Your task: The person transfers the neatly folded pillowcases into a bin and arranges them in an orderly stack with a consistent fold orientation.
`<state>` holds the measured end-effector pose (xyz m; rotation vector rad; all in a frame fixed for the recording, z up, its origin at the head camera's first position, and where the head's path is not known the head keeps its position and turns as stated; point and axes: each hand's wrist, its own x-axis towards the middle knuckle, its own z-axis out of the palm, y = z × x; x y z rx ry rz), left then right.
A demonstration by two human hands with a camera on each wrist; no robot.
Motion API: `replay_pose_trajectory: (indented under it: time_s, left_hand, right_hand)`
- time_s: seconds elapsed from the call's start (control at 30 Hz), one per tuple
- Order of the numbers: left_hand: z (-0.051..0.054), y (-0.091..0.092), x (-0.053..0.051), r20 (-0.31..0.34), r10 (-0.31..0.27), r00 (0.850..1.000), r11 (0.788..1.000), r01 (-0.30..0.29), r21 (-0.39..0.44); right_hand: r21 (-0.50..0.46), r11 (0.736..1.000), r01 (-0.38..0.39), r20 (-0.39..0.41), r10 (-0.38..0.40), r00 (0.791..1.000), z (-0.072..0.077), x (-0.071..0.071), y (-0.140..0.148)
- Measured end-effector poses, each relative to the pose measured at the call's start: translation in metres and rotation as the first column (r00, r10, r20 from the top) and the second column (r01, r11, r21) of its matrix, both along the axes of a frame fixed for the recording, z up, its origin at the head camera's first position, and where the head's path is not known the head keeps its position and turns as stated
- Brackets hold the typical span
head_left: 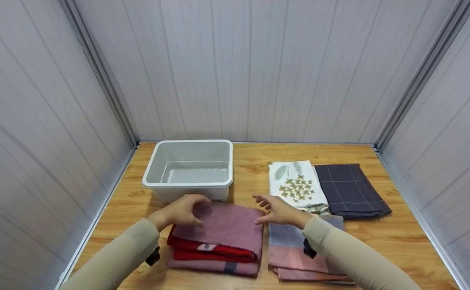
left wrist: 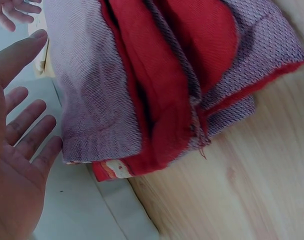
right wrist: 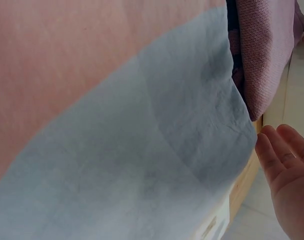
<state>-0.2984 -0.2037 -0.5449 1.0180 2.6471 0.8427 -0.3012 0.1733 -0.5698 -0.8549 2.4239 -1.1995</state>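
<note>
Mauve and red layered cloth between left hand and right hand, both loosely spread, empty.

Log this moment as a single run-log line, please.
left hand: empty, near left side of folded pink-and-red cloth | right hand: empty, near its right side | light grey bin: just beyond cloth

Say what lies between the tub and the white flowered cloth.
Bare wooden tabletop in the head view, the right hand partly over its near end.
</note>
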Motion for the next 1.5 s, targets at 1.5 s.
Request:
replay_pose_trajectory:
  time_s: [1.5]
  left_hand:
    - [0.006,0.015,0.007,0.015,0.013,1.0,0.998,-0.014,0.058]
  right_hand:
    - [0.047,0.999,-0.018,-0.046,0.021,0.999,-0.012,-0.002,-0.023]
